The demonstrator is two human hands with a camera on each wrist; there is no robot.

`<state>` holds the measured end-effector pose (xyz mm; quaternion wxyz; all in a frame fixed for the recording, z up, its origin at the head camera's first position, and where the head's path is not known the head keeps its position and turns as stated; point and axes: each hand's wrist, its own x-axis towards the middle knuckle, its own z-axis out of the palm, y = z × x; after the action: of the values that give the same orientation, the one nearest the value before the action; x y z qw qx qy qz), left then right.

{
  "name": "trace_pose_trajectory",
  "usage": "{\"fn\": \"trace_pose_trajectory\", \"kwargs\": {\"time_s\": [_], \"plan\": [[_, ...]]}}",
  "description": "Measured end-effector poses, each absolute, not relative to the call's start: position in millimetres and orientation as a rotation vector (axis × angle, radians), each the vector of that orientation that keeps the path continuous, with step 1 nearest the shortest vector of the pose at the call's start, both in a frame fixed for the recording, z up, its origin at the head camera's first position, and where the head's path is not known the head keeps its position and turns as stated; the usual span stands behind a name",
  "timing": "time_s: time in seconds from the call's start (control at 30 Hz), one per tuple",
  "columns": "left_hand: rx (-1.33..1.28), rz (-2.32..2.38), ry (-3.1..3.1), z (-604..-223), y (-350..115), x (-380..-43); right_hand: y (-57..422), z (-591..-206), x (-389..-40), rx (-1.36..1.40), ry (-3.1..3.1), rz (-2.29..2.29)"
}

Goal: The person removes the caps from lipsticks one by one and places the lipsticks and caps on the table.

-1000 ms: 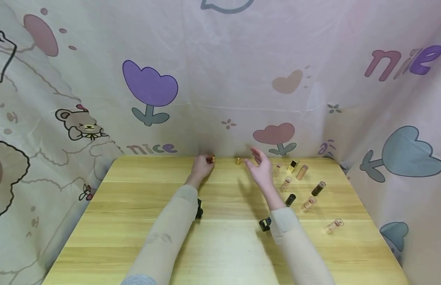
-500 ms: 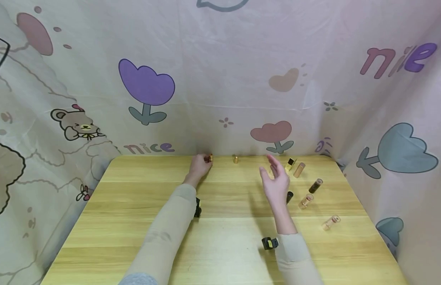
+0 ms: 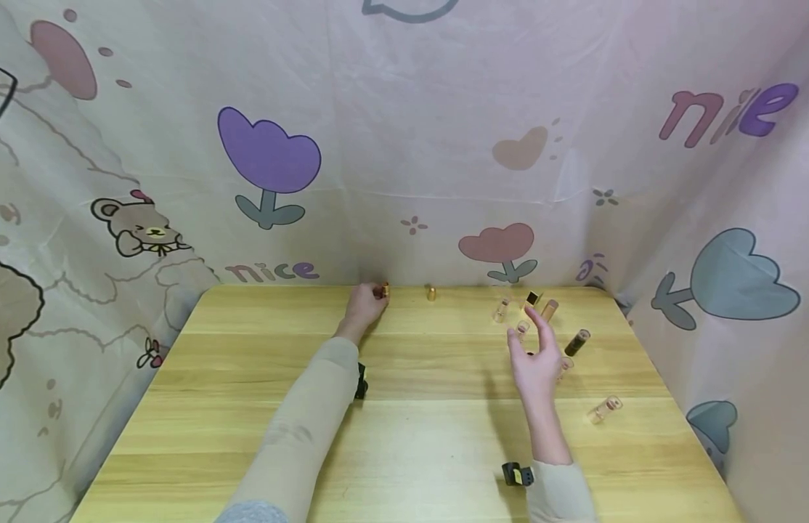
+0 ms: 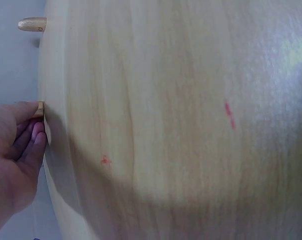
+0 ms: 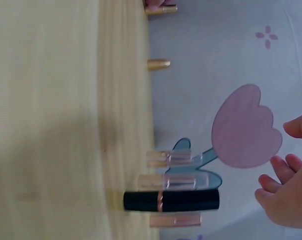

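At the table's back edge my left hand (image 3: 364,309) pinches a small gold lipstick (image 3: 385,289) between thumb and fingertips; in the left wrist view only part of this lipstick (image 4: 40,110) shows. A short gold bullet-shaped piece (image 3: 431,293) stands upright to its right, apart from the hand. My right hand (image 3: 537,374) hovers over the group of lipsticks at the right, thumb and fingers spread, holding nothing. Nearest to it are a clear-capped lipstick (image 3: 522,329) and a pinkish one (image 3: 565,367), partly hidden by the hand. The right wrist view shows a black lipstick (image 5: 190,200) standing upright.
Further lipsticks stand around: a clear one (image 3: 501,311), a gold one with a black top (image 3: 531,299), a rose-gold one (image 3: 550,311), a dark one (image 3: 577,342) and a clear pink one (image 3: 604,410). A printed curtain (image 3: 391,145) hangs directly behind the wooden table (image 3: 248,414).
My right hand has drawn back and to the right, from near the gold piece to over the right-hand lipsticks, fingers spread. The left hand keeps its pinch in about the same place.
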<state>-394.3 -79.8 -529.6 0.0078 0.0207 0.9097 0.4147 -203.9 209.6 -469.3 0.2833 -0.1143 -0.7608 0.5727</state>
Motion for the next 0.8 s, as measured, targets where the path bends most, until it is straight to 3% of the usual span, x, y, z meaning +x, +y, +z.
{"fn": "trace_pose_trajectory", "kwargs": {"time_s": [0.8], "plan": [[0.100, 1.323, 2.866, -531, -80, -393, 247, -495, -185, -0.525, -2.401, 1.689]]}}
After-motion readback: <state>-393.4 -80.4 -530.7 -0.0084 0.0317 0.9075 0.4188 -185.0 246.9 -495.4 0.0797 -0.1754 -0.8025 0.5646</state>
